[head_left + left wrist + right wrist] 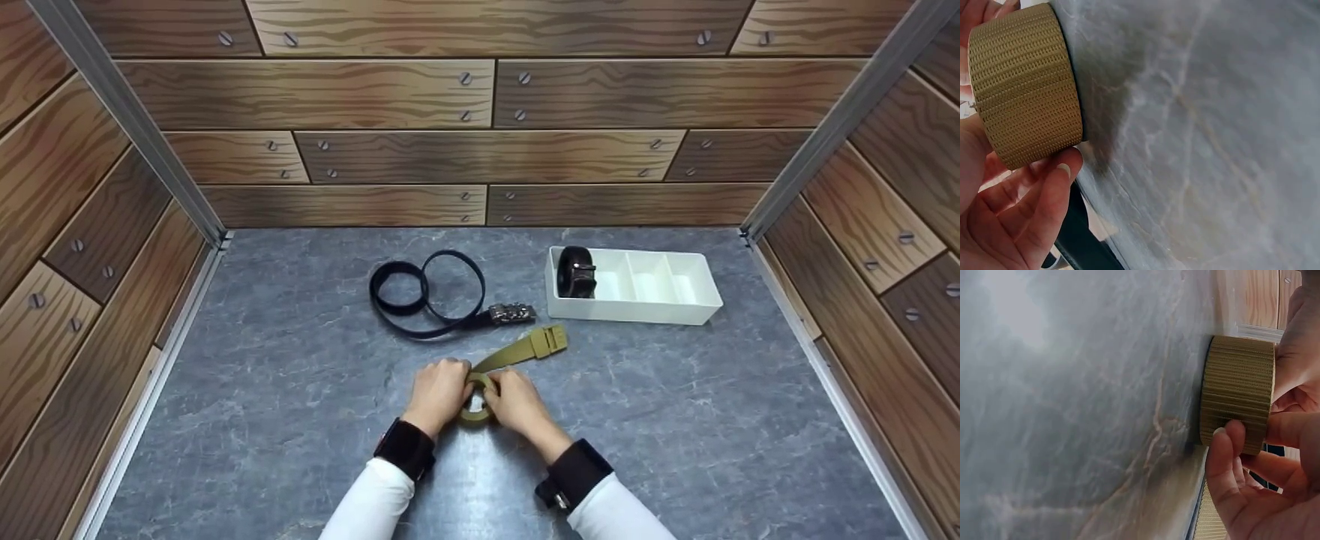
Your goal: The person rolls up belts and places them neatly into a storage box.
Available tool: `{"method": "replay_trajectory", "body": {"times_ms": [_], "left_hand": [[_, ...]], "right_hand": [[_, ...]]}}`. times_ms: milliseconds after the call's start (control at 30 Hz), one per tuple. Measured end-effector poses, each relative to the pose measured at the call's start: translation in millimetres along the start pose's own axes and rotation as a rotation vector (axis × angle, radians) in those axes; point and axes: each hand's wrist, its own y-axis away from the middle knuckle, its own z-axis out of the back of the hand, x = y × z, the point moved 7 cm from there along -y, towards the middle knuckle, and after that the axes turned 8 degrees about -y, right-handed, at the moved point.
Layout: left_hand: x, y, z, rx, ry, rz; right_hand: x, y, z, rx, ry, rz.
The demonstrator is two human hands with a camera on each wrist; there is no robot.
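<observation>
An olive-tan webbing belt (474, 417) stands on its edge as a round coil between both hands. Its loose end runs away to the upper right and finishes in a matching buckle (549, 341). My left hand (441, 391) pinches the coil's far left side. On the far right side, my right hand (517, 401) holds it between thumb and fingers. Ribbed webbing of the belt (1027, 84) fills the upper left of the left wrist view. Fingers of the right hand (1264, 484) lie against the coil in the right wrist view.
Behind the hands lies a loosely looped black belt (431, 330) with an ornate metal buckle (512, 313). A white divided box (637, 309) stands at the back right, with a rolled dark belt (576, 274) in its left compartment. Wood-patterned walls enclose the grey marbled surface (285, 420).
</observation>
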Motion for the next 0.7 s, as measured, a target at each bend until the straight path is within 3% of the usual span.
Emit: {"method": "replay_trajectory", "body": {"times_ms": [167, 400, 700], "left_hand": [[0.2, 1.2, 0.2, -0.015, -0.006, 0.011], [-2.8, 0.8, 2.3, -0.009, 0.003, -0.042], [-3.6, 1.9, 4.3, -0.066, -0.025, -0.061]], "right_hand": [[-3.9, 3.3, -0.5, 0.005, -0.053, -0.078], [4.3, 2.5, 1.9, 0.056, 0.065, 0.003], [0.6, 4.3, 1.1, 0.051, 0.036, -0.075]]}}
